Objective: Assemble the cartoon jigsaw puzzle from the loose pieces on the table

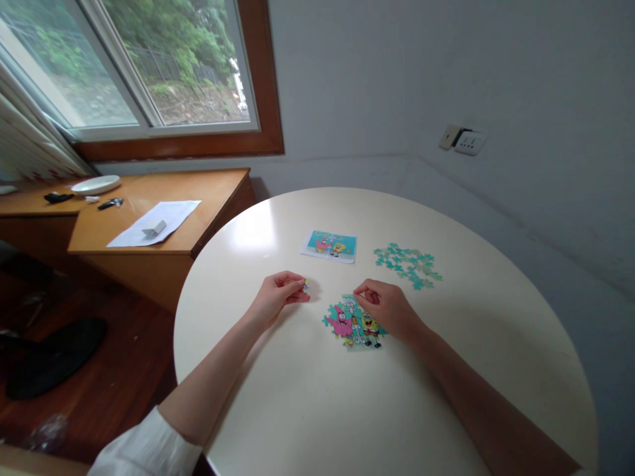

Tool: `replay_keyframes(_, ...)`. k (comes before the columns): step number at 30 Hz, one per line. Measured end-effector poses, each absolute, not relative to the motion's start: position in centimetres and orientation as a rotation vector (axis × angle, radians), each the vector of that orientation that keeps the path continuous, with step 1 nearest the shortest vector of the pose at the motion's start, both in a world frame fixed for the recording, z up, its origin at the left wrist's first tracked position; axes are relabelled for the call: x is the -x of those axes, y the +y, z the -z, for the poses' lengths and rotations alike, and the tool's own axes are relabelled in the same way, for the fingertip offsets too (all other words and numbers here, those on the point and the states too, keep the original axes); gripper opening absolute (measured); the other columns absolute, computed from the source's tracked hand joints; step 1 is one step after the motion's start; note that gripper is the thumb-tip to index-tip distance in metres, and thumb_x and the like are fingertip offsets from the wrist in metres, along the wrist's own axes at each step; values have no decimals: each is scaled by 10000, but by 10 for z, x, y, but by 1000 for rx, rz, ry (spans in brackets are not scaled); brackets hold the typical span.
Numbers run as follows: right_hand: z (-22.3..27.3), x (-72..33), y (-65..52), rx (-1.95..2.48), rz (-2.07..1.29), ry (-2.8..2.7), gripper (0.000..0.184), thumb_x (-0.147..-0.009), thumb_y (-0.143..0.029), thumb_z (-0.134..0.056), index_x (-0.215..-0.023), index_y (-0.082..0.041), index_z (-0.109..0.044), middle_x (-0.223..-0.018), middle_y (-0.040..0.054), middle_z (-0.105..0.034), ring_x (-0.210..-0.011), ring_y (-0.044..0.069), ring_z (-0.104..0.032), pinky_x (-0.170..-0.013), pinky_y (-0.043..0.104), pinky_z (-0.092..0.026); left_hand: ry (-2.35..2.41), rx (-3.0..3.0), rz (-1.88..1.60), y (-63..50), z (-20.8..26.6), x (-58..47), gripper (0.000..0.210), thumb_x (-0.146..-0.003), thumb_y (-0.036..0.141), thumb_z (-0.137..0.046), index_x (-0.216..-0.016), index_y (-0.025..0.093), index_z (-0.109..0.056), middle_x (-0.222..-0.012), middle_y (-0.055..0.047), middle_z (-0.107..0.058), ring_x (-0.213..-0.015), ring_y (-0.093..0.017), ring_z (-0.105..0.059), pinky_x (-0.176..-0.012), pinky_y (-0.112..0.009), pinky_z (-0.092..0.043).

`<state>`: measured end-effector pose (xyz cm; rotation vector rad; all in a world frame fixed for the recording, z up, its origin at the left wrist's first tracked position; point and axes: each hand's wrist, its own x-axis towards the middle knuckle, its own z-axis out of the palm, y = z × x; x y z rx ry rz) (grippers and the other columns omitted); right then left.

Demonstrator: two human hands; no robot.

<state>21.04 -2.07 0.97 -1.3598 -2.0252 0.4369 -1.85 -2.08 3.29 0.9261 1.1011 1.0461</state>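
Observation:
A partly joined jigsaw puzzle (pixel 342 324) with cartoon figures lies flat on the round table. Between the thumb and fingers of my left hand (pixel 282 294) is a small puzzle piece (pixel 306 286), held just above the table to the puzzle's upper left. My right hand (pixel 384 305) is over the puzzle's upper right part, its fingers curled into a pinch at the top edge. Whatever the right fingertips hold, if anything, is too small to make out. That hand hides the puzzle's right side. Behind both hands lies a reference picture (pixel 331 246) of the same figures.
Loose teal puzzle pieces (pixel 407 264) are spread at the right rear of the white round table (pixel 297 410). To the left, a wooden desk (pixel 218 192) carries paper (pixel 178 215), a white plate (pixel 96 184) and small items. A wall with sockets (pixel 470 142) stands behind.

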Motion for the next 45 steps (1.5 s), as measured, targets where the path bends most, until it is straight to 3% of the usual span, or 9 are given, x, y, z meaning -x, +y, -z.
replay_keyframes(7,-11,-208,-22,1329,-425,-2033,77,-704,-194,-533,-658,-167,-590,-492,-40,-467,-469,86,-434,-490,201,-338,1071,-1127,-871,-30,-35,9,243,-589,299,-708,-648,113,-563,-521,1,-590,-487,-88,-557,-553,-232,-471)
replay_keyframes(12,-12,-208,-23,1350,-435,-2033,66,-700,-181,-543,-660,-163,-593,-497,-39,-471,-471,86,-430,-494,204,-334,1086,-1382,-709,-41,-26,-4,186,-632,285,-650,-671,120,-573,-487,21,-546,-417,-62,-465,-420,-177,-350)
replay_keyframes(18,-12,-208,-22,1353,-436,-2043,69,-706,-173,-537,-665,-159,-591,-509,-40,-467,-479,83,-428,-507,203,-337,1054,-1684,-659,-51,-12,-12,106,-671,227,-570,-679,129,-610,-627,-8,-593,-529,-75,-488,-490,-182,-373)
replay_keyframes(26,-12,-207,-23,1349,-449,-2041,58,-705,-165,-544,-670,-157,-590,-513,-40,-471,-483,82,-434,-510,200,-336,1061,-1758,-591,-54,-15,-10,118,-663,165,-531,-736,137,-619,-631,3,-580,-541,-76,-484,-486,-170,-359)
replay_keyframes(45,-11,-208,-22,1348,-472,-2048,54,-703,-154,-552,-665,-158,-590,-507,-45,-468,-477,77,-425,-500,193,-324,1112,-1889,-488,-58,-18,-14,110,-715,225,-529,-742,144,-598,-651,3,-588,-570,-85,-493,-521,-177,-373)
